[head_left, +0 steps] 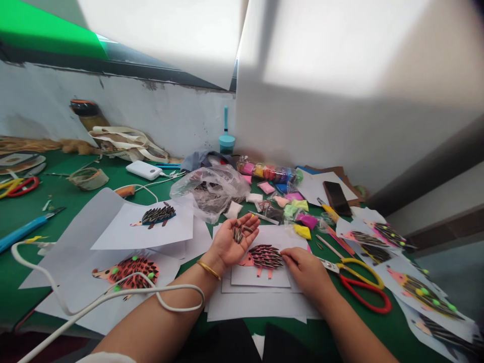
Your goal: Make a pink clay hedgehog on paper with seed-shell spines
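Note:
My left hand (236, 239) is palm up and cupped, with several striped sunflower seeds (238, 233) lying in it. Just below, a hedgehog picture (264, 257) rests on a stack of white paper (257, 305); its pink body is covered with rows of seeds. At the right end of those rows, my right hand (306, 272) pinches thumb and forefinger together on what looks like a sunflower seed, largely hidden by the fingertips. Beside that hand lie scissors (363, 282) with one yellow and one red handle.
Behind my hands are a clear plastic bag of seeds (212, 189) and colored clay packets (291, 201). More hedgehog pictures lie left (159, 217) and right (423, 287). A white cable (113, 297) loops over my left forearm. A phone (336, 197) and a blue cutter (26, 232) lie farther out.

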The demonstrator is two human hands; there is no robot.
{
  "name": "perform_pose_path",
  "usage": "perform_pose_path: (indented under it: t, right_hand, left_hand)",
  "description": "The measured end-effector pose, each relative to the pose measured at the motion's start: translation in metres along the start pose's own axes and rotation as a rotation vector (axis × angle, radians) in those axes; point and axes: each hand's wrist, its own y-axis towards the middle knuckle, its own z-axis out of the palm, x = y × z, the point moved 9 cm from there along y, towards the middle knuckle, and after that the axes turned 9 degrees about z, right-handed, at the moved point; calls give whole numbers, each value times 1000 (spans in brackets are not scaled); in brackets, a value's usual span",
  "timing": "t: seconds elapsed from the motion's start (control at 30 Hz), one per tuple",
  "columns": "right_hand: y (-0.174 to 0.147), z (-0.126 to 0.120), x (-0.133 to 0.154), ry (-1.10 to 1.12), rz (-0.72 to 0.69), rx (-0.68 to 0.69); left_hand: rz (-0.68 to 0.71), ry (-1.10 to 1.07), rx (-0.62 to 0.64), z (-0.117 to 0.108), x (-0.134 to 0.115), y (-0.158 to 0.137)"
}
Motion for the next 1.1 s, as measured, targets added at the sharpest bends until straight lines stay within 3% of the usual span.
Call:
perform_pose_path:
  t: [1.1]
  right_hand:
    - [-3,0,12,-69,-110,-58]
  left_hand:
    - [-12,-3,25,4,0,-3]
